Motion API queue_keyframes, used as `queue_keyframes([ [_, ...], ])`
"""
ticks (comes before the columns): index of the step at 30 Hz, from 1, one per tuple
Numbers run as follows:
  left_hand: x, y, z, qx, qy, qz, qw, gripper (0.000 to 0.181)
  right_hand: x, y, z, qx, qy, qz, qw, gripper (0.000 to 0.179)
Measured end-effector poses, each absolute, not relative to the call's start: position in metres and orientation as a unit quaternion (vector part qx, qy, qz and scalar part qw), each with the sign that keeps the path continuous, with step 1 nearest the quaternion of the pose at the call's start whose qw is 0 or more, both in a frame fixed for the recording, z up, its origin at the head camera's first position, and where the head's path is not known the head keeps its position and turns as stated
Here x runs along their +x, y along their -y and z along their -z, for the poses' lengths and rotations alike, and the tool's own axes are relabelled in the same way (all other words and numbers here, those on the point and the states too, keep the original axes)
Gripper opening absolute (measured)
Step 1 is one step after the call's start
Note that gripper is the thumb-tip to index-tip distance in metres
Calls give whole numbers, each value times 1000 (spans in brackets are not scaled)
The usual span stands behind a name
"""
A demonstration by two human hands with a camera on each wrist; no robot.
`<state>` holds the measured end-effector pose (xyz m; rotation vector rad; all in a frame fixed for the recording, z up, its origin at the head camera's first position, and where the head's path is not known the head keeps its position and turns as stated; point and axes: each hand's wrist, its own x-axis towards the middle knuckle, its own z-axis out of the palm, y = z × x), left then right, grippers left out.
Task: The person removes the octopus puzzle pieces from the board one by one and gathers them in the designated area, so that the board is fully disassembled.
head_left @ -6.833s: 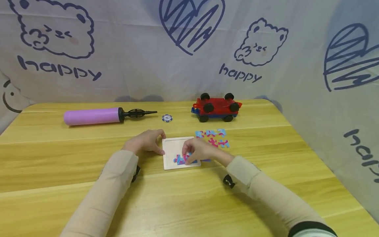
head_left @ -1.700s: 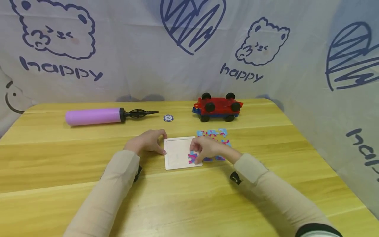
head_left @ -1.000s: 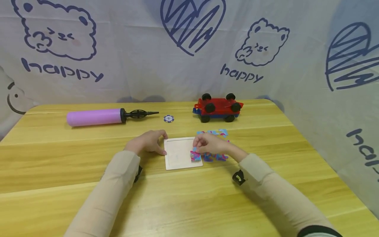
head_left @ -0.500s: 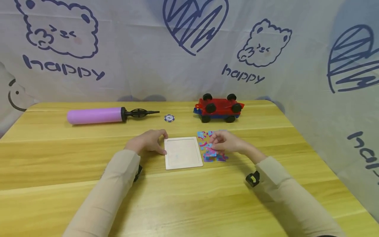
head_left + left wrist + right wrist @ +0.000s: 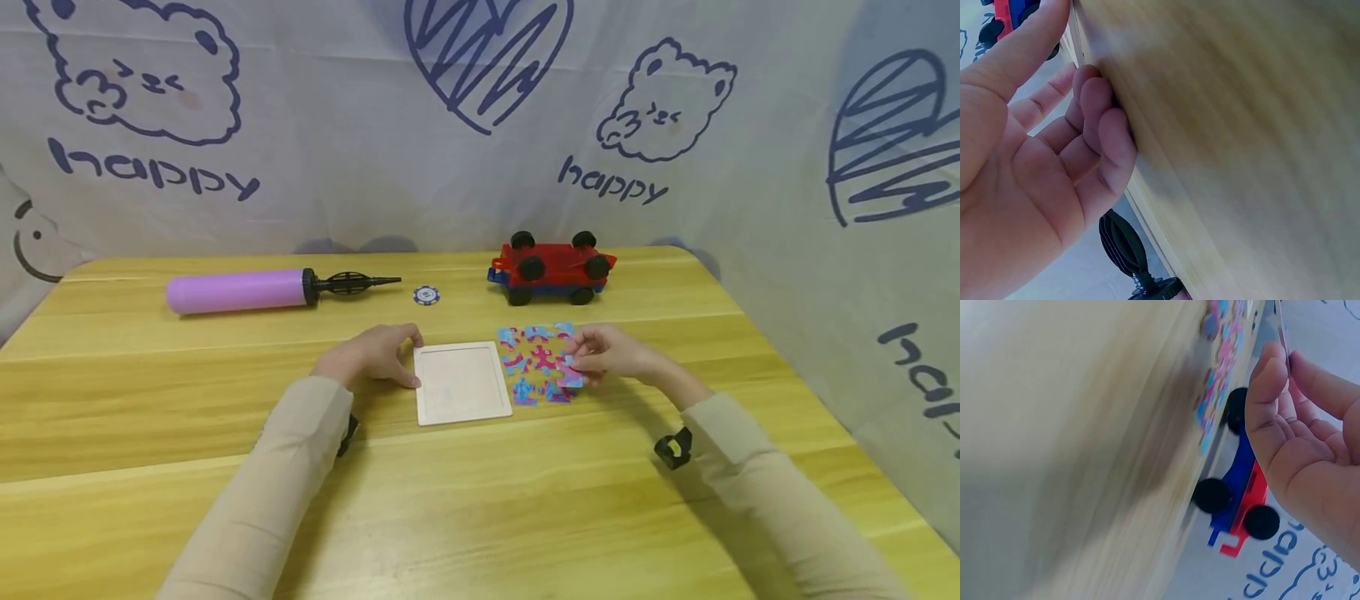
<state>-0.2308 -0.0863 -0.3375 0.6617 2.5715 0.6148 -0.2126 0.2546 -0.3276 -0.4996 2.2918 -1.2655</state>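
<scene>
My right hand (image 5: pixel 618 354) pinches a pink and blue jigsaw piece (image 5: pixel 571 374) between thumb and fingertips, just above the right side of several loose jigsaw pieces (image 5: pixel 542 358). In the right wrist view the held piece (image 5: pixel 1283 334) appears edge-on above the thumb and finger. My left hand (image 5: pixel 371 357) rests at the left edge of a pale square puzzle tray (image 5: pixel 420 408), its thumb and index finger touching that edge. Nothing lies inside the tray's recess. The left wrist view shows the other fingers (image 5: pixel 1116 144) loosely bent against the wooden table.
A purple hand pump (image 5: pixel 240 292) with a black nozzle lies at the back left. Beside its tip is a blue and white poker chip (image 5: pixel 427 295). An overturned red and blue toy car (image 5: pixel 555 265) sits at the back right. A printed cloth (image 5: pixel 337 125) hangs behind the table (image 5: pixel 450 517).
Several seconds ago joined pieces lay in the tray's lower part. The right hand has lifted a piece from the tray's lower right corner and carried it right. The left hand has stayed put.
</scene>
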Motion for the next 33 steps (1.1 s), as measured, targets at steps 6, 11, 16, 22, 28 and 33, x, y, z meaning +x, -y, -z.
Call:
queue_keyframes([
  [6, -229, 87, 335, 232, -924, -221, 210, 49, -213, -268, 331, -156, -841, 453, 253, 15],
  [11, -228, 89, 335, 230, -924, -224, 210, 49, -214, -272, 334, -147, -844, 437, 273, 14],
  [16, -228, 91, 338, 228, -924, -227, 209, 49, -216, -273, 338, -146, -852, 416, 284, 13],
  [22, -227, 92, 339, 227, -924, -228, 207, 49, -216, -272, 339, -151, -858, 402, 283, 13],
  [28, -226, 93, 340, 229, -924, -228, 203, 50, -216, -272, 341, -154, -866, 390, 272, 12],
  [33, -225, 95, 341, 224, -927, -225, 197, 50, -219, -270, 341, -156, -872, 382, 264, 11],
])
